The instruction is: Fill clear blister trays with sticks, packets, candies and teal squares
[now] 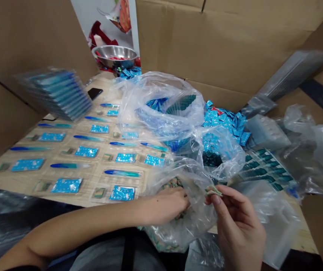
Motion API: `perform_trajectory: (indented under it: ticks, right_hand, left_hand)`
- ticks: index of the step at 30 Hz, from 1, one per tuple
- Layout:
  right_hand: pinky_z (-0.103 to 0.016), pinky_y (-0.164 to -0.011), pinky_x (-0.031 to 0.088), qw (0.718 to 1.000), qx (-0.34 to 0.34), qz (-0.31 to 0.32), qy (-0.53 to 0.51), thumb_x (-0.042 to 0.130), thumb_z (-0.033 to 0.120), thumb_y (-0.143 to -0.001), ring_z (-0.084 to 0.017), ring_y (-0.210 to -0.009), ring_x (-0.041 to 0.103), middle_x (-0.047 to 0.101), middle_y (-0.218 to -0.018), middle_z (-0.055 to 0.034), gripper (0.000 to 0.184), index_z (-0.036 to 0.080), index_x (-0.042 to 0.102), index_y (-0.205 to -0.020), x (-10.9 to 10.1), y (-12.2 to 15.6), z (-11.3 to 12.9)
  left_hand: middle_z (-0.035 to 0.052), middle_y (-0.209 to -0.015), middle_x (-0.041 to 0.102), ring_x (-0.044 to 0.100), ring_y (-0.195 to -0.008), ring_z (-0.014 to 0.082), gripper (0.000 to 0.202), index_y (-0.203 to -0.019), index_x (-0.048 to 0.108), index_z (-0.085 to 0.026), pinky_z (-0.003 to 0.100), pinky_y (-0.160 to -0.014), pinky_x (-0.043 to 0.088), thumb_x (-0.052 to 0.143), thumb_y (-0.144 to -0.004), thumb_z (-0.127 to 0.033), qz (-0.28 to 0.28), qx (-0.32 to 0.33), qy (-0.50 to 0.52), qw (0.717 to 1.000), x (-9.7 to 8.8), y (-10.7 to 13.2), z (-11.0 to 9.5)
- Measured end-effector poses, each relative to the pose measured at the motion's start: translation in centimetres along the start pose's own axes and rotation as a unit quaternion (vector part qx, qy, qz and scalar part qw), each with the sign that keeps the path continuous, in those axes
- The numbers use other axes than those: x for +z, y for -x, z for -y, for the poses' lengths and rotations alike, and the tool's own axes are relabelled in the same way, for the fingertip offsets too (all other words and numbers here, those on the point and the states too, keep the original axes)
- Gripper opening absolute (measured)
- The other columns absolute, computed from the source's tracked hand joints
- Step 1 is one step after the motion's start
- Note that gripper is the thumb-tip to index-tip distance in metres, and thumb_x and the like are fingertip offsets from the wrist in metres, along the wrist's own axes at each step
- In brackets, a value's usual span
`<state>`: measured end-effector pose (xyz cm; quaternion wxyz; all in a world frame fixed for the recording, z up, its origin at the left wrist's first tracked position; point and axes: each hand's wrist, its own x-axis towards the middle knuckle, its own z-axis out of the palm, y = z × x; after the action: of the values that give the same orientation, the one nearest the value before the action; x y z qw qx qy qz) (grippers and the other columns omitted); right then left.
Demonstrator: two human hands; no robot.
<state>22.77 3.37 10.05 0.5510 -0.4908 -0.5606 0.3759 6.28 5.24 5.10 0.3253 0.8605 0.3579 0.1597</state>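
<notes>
Overhead view of a packing bench walled by cardboard, read from left to right. At far left, a tilted stack of clear blister trays (pixel 54 94) holding slender blue-and-teal sticks rests beside a cardboard flap (pixel 14 45), with a black phone (pixel 95 93) just past it. A wooden tabletop (pixel 31 177) bears spaced rows of blue printed cards (pixel 66 185), loose blue-and-teal sticks (pixel 122 173) and small green-and-tan packets (pixel 99 192). A stainless steel bowl (pixel 115 52) stands at the far end. The left hand (pixel 164 205), its arm entering from lower left, presses in at the mouth of a lower clear plastic bag (pixel 197 214) filled with similar packets; its fingertips are hidden by the film, so any hold cannot be told. The right hand (pixel 237 222) pinches a small printed packet (pixel 213 191) in a narrow grip between thumb and fingertips, just above the bag and clear of it. The work in hand at this instant is the handling of these packets at the bag's mouth. Behind, an upper clear plastic bag (pixel 161 109) holds blue sachets and teal strips. At right lie a heap of blue foil sachets (pixel 226 122) and clear plastic trays (pixel 267 131), before a cardboard wall (pixel 220 45).
</notes>
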Motion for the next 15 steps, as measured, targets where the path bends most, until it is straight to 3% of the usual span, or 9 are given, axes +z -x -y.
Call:
perform_trajectory:
  ticks: [3,6,8,11,15]
  right_hand:
    - [-0.015,-0.064,0.056,1.000,0.020,-0.004,-0.007,0.071,0.022,-0.081,-0.010,-0.072,0.067,0.070,-0.087,0.0004,0.022,0.028,0.068,-0.102,-0.6,0.2,0.2]
    - [-0.013,-0.062,0.056,0.998,0.032,0.032,-0.045,0.069,0.022,-0.083,-0.007,-0.068,0.066,0.068,-0.090,0.0010,0.018,0.029,0.070,-0.099,-0.7,0.3,0.9]
    - [-0.014,-0.059,0.056,0.994,0.031,0.065,-0.080,0.069,0.022,-0.083,-0.007,-0.065,0.065,0.066,-0.093,0.0011,0.014,0.030,0.071,-0.095,-0.2,0.2,1.4]
    - [-0.015,-0.056,0.056,0.987,0.021,0.107,-0.114,0.069,0.023,-0.082,-0.007,-0.063,0.064,0.064,-0.095,0.0009,0.010,0.030,0.072,-0.089,1.0,0.1,2.3]
    - [-0.014,-0.058,0.056,0.991,-0.011,0.099,-0.084,0.067,0.017,-0.082,-0.008,-0.071,0.066,0.066,-0.094,0.0011,0.015,0.029,0.071,-0.089,2.1,0.3,2.9]
  left_hand:
    - [0.0087,-0.093,0.064,0.060,-0.086,0.0198,0.013,-0.088,0.060,-0.013,0.031,-0.075,0.047,0.047,-0.089,-0.011,-0.028,-0.018,-0.009,0.999,-2.7,1.6,-1.5]
    - [0.0031,-0.087,0.063,0.058,-0.081,0.0148,0.015,-0.086,0.060,-0.016,0.026,-0.072,0.045,0.047,-0.093,-0.019,-0.100,-0.093,0.101,0.985,-5.5,2.8,-3.0]
    - [-0.0004,-0.081,0.063,0.057,-0.075,0.0122,0.013,-0.083,0.061,-0.018,0.023,-0.066,0.044,0.052,-0.091,-0.023,-0.161,-0.145,0.192,0.957,-6.8,3.2,-3.9]
    - [-0.0013,-0.079,0.064,0.058,-0.073,0.0116,0.009,-0.082,0.062,-0.018,0.022,-0.064,0.043,0.056,-0.086,-0.024,-0.217,-0.175,0.281,0.918,-7.3,3.3,-4.7]
    - [-0.0025,-0.079,0.064,0.058,-0.074,0.0098,0.008,-0.082,0.064,-0.019,0.020,-0.066,0.043,0.057,-0.086,-0.020,-0.227,-0.135,0.288,0.920,-7.0,3.3,-5.1]
